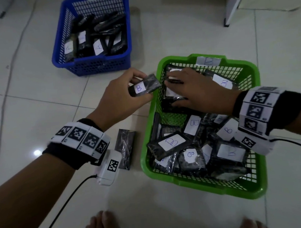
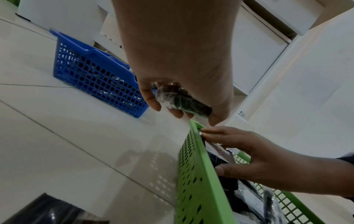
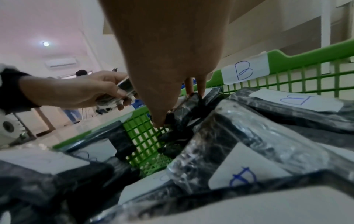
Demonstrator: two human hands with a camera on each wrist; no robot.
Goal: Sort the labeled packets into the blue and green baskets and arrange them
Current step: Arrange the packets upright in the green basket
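Note:
My left hand (image 1: 141, 87) pinches a black wrapped packet (image 1: 152, 84) with a white "B" label, just outside the far left corner of the green basket (image 1: 201, 185). In the left wrist view the fingers and thumb of that hand (image 2: 184, 113) curl round the packet (image 2: 189, 104) above the green rim (image 2: 199, 181). My right hand (image 1: 171, 90) lies inside the basket, fingers straight, resting on packets standing at its far left; the right wrist view shows this hand's (image 3: 177, 106) thumb and fingertips touching them. Several "B" packets lie jumbled in the near half. The blue basket (image 1: 96, 61) holds several packets.
One black packet (image 1: 124, 149) lies on the tiled floor left of the green basket, under my left wrist. A "B" tag (image 1: 208, 61) is stuck on the green basket's far rim. My bare feet (image 1: 100, 227) are at the bottom; a white furniture leg (image 1: 228, 19) stands at the back right.

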